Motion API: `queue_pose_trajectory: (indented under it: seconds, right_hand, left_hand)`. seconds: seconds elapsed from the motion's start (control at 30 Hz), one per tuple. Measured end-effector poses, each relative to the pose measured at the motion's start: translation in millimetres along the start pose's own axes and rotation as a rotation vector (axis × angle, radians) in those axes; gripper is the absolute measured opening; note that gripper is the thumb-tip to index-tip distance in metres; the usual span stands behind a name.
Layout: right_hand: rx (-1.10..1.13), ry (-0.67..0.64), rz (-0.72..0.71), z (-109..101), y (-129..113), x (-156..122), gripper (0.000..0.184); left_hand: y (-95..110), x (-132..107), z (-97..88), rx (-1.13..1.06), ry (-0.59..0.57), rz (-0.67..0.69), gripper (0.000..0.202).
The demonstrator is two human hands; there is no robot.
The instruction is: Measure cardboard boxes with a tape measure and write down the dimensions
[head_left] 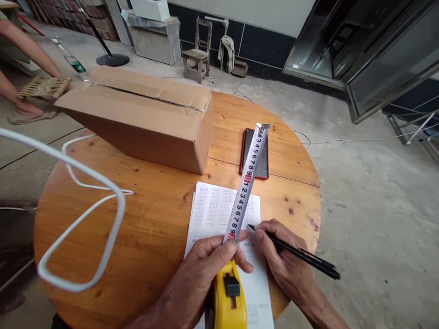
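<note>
Above marked white paper sheets (210, 210), a yellow-cased tape measure (232, 317) is gripped by the left hand (202, 269), a slim black pen (308, 259) by the right hand (287, 258).

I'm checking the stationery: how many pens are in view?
1: the slim black pen in the person's right hand, its tip over the white paper sheets. Others could be hidden, for instance behind the brown cardboard box.

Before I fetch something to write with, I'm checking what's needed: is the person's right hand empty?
No, the right hand holds a black pen between its thumb and fingers.
</note>
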State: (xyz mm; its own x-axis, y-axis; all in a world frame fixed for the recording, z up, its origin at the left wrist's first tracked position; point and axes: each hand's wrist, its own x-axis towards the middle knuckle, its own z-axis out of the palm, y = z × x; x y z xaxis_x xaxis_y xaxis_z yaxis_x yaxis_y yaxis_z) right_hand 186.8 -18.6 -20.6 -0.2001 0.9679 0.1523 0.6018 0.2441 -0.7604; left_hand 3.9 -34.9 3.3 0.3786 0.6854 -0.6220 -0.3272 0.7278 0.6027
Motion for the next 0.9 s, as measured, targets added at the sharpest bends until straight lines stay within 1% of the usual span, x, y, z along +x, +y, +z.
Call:
queue_pose_trajectory:
  seconds: [0.3,0.57,0.9]
  right_hand:
    - [-0.003,0.005,-0.022,2.2,-0.7,1.3,0.012]
    - [-0.018,0.002,-0.048,2.3,-1.0,1.9,0.012]
    - [-0.023,0.007,-0.046,3.1,-0.9,2.0,0.013]
  left_hand:
    - [1.4,-2.3,0.1,0.005,0.018,-0.013,0.038]
    - [0.2,-3.4,0.4,0.003,0.011,-0.007,0.038]
    - [-0.3,-2.8,0.1,0.003,0.011,-0.001,0.038]
